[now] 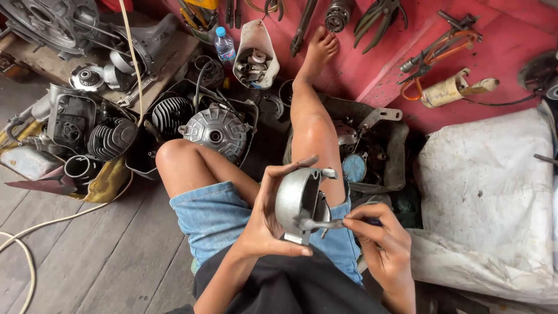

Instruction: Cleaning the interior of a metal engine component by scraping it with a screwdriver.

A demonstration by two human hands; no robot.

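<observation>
My left hand [264, 218] cups a round grey metal housing [297, 200] over my lap, fingers curled around its rim. My right hand [381, 238] pinches a small metal lever [319, 223] at the housing's lower edge. Both hands sit above my denim shorts [215, 215]; my bare legs stretch forward, the right one over a dark tray [395, 151] of parts.
A finned engine case [216, 131] and cylinder [171, 113] lie ahead on the left among other engine parts. A cut white jug [256, 43] holds small pieces beside a water bottle [224, 45]. Pliers and cutters [430, 55] rest on the red floor. White sacking [488, 192] lies at right.
</observation>
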